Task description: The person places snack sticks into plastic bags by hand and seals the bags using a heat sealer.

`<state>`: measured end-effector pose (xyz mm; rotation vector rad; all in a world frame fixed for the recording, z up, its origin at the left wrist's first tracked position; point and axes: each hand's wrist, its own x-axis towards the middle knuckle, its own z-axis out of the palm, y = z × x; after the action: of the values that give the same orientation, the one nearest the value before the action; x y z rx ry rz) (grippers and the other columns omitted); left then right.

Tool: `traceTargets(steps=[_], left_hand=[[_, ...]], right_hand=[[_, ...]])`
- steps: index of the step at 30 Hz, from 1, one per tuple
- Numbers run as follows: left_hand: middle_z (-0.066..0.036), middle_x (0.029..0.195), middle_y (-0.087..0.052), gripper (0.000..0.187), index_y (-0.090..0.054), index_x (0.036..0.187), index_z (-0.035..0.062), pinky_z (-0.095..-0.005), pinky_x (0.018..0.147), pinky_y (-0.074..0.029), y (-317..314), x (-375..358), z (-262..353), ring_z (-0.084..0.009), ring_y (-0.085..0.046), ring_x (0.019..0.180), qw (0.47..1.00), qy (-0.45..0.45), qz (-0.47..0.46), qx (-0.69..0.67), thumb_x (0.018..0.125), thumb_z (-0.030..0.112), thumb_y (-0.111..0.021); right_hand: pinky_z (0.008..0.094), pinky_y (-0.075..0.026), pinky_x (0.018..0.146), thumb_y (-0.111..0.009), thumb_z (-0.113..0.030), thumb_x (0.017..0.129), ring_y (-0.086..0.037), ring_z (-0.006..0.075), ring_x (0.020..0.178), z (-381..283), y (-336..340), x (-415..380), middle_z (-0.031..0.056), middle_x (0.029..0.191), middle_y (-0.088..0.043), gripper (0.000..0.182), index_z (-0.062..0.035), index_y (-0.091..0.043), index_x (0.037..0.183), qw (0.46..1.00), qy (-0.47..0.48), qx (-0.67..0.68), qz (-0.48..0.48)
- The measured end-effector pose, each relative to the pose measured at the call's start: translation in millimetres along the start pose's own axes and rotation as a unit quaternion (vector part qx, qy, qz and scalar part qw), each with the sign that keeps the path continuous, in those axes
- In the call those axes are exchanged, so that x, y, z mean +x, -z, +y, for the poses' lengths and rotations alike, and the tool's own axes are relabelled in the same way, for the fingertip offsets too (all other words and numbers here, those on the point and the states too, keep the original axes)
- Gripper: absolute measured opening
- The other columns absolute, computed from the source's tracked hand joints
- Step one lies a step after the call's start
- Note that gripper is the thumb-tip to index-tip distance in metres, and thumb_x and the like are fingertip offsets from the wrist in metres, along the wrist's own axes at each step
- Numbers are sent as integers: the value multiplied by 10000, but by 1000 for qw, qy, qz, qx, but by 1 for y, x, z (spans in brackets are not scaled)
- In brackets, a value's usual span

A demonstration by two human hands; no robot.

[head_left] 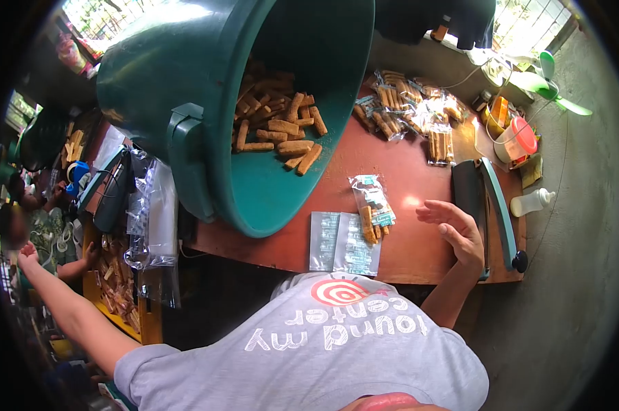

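My right hand [458,233] hovers over the red table [275,236], fingers stretched and thumb apart, with nothing in it. Left of it lies a clear printed packet [369,194] with several brown bread sticks [369,226] at its lower end. Flat printed plastic bags [324,241] lie beside it at the table's front edge. Right by my right hand stands an impulse sealer [498,212] with its arm raised. My left arm reaches far out to the left; my left hand [28,255] is small and blurred at the view's edge, and I cannot tell what it holds.
A large green tub [186,75] lies tipped on the table, loose bread sticks [282,127] inside. Filled packets [412,103] are piled at the back. A red-lidded tub [522,137], a bottle [532,202] and a green fan [548,85] stand right. Another person's hand [90,255] shows left.
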<state>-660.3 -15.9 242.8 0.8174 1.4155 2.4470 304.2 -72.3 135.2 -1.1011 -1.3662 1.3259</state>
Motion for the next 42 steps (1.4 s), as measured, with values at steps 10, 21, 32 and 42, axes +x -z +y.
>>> traceTargets(steps=[10,21,32,42], left_hand=[[-7,694,-599,144,-581,710,126,-290,579,-501,26,21,-10,-121,-579,596,993,65,70,67,690,212,-695],[-7,714,-596,151,-583,743,122,-287,584,-499,40,25,-10,-120,-575,608,988,88,93,82,708,225,-687],[-7,734,-593,162,-584,777,118,-285,588,-496,49,28,-5,-119,-571,620,985,100,108,92,726,238,-680],[-7,753,-591,174,-585,808,115,-283,591,-494,57,30,1,-118,-567,631,981,107,123,104,743,250,-673]], right_hand=[[336,-411,941,-609,-149,859,-569,193,1042,-1,-2,3,133,1105,-617,417,32,-507,1221,999,-17,2,30],[334,-417,933,-615,-158,860,-571,192,1034,1,-3,9,126,1091,-622,409,29,-517,1210,1000,-13,-2,19],[338,-421,937,-622,-153,856,-572,195,1036,3,-2,12,127,1093,-619,428,22,-502,1227,1000,-17,1,21],[337,-418,942,-625,-143,851,-569,195,1049,3,-2,11,130,1102,-616,427,29,-503,1222,999,-21,3,24]])
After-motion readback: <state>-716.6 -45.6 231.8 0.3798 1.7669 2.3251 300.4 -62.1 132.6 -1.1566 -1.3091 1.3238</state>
